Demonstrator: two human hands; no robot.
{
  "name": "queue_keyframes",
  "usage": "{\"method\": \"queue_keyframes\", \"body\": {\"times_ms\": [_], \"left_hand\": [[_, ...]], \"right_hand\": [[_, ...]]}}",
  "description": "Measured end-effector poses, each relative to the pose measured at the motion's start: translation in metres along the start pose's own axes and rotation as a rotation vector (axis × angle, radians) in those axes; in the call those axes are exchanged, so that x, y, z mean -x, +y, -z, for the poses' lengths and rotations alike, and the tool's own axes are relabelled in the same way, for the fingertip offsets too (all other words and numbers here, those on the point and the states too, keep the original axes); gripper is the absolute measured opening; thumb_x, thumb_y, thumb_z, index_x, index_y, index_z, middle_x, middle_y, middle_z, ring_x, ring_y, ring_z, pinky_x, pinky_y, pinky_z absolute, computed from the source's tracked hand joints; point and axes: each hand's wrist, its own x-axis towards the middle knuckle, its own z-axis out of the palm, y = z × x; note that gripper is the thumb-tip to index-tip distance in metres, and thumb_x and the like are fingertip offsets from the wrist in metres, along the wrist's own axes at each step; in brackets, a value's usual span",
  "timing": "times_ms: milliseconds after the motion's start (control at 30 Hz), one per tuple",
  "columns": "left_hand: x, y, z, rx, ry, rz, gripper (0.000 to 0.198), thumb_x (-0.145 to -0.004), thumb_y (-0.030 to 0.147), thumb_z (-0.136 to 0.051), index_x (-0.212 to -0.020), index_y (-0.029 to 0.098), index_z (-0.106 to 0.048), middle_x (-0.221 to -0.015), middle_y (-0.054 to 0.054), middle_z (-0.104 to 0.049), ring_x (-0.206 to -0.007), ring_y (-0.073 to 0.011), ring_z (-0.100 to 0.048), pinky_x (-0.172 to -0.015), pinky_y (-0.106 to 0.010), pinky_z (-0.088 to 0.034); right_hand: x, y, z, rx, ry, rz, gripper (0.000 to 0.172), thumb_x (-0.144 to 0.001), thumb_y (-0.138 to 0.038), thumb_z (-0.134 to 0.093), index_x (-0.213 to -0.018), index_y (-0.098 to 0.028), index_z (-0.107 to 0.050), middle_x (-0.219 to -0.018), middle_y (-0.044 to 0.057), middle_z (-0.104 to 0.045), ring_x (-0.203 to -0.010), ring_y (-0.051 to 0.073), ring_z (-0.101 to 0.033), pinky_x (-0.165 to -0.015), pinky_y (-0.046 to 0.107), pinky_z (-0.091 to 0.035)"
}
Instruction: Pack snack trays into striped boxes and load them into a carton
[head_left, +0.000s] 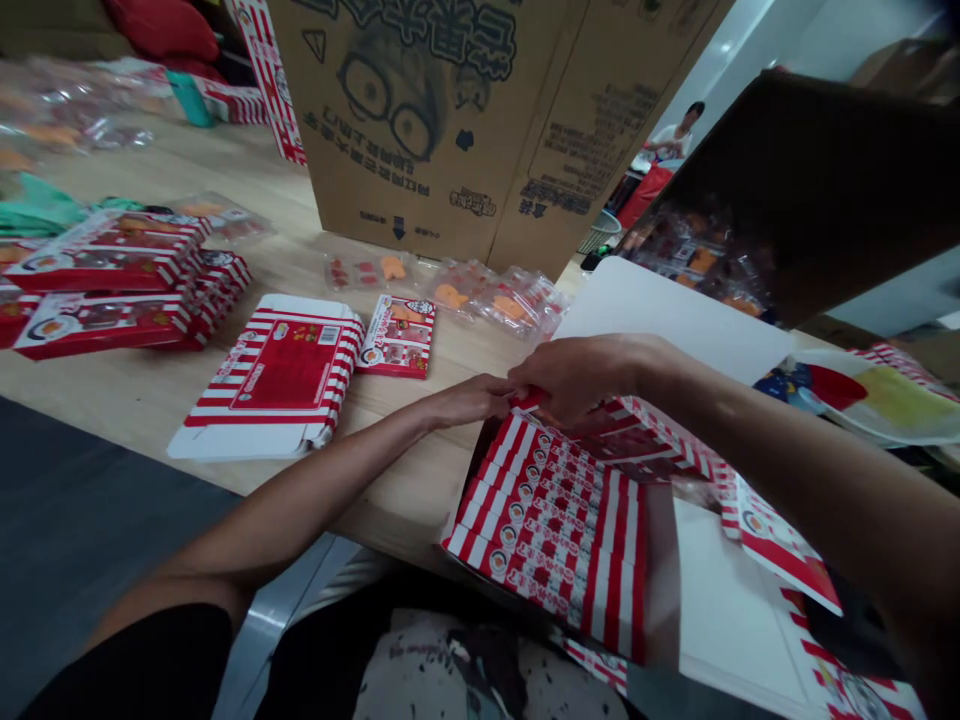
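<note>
Wooden tabletop (127,370) in view, a printed cardboard carton (420,130) behind, its lettering inverted and unreadable; a red-striped box blank (555,530) is pinched at its edge by the right hand's fingers (551,385), the left hand (465,402) touching alongside, its grip hidden.

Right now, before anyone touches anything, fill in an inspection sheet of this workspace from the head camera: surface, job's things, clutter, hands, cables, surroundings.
Surface: light wooden table.
Job's things: stack of red-and-white striped carton sheets, under both hands.
Hands: left hand and right hand meet at the stack's upper edge; grip unclear.
Clutter: flat striped carton, small red box, transparent packets of orange snacks, red boxes.
Cables: nothing seen.
Surroundings: large printed cardboard box, dark tilted carton, distant person.
</note>
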Motion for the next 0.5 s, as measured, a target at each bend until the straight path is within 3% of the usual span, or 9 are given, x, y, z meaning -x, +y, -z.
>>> {"method": "queue_keyframes", "body": {"times_ms": [100,267,333,400,500], "left_hand": [[0.005,0.003,-0.004,-0.005,-0.058,-0.013,0.016,-0.068,0.022,-0.058,-0.080,0.017,-0.065,-0.078,0.003,-0.065,-0.078,-0.0165,-0.059,-0.082,-0.031,-0.046],[0.016,0.006,-0.009,-0.144,-0.088,-0.019,0.015,-0.071,0.022,-0.055,-0.080,0.017,-0.067,-0.083,0.000,-0.068,-0.084,-0.0194,-0.061,-0.081,-0.032,-0.046],[0.019,0.006,-0.012,-0.180,-0.080,0.001,0.014,-0.072,0.022,-0.056,-0.079,0.017,-0.067,-0.081,0.000,-0.069,-0.085,-0.0206,-0.062,-0.083,-0.033,-0.047],[0.021,0.004,-0.015,-0.178,-0.078,0.018,0.014,-0.074,0.023,-0.057,-0.081,0.017,-0.068,-0.081,0.000,-0.070,-0.088,-0.0217,-0.063,-0.084,-0.034,-0.047],[0.021,0.002,-0.018,-0.133,-0.097,0.011,0.016,-0.078,0.026,-0.058,-0.087,0.017,-0.069,-0.085,-0.001,-0.072,-0.091,-0.0230,-0.064,-0.085,-0.035,-0.048]], "right_hand": [[0.000,-0.004,-0.001,-0.020,-0.112,0.041,0.027,-0.071,-0.014,-0.061,-0.095,-0.014,-0.072,-0.071,0.005,-0.067,-0.065,0.016,-0.055,-0.062,0.030,-0.037],[0.010,-0.014,-0.010,0.102,-0.126,0.001,0.024,-0.071,-0.013,-0.058,-0.089,-0.016,-0.074,-0.068,0.005,-0.066,-0.058,0.015,-0.051,-0.059,0.030,-0.033],[0.013,-0.015,-0.011,0.120,-0.134,0.051,0.021,-0.071,-0.013,-0.057,-0.084,-0.016,-0.074,-0.067,0.004,-0.066,-0.055,0.014,-0.048,-0.056,0.030,-0.032],[0.014,-0.014,-0.011,0.110,-0.136,0.096,0.021,-0.070,-0.011,-0.056,-0.081,-0.017,-0.073,-0.068,0.004,-0.066,-0.055,0.013,-0.047,-0.056,0.029,-0.032],[0.015,-0.014,-0.014,0.129,-0.072,0.030,0.023,-0.071,-0.011,-0.055,-0.083,-0.018,-0.073,-0.072,0.005,-0.068,-0.058,0.014,-0.051,-0.057,0.029,-0.032]]}}
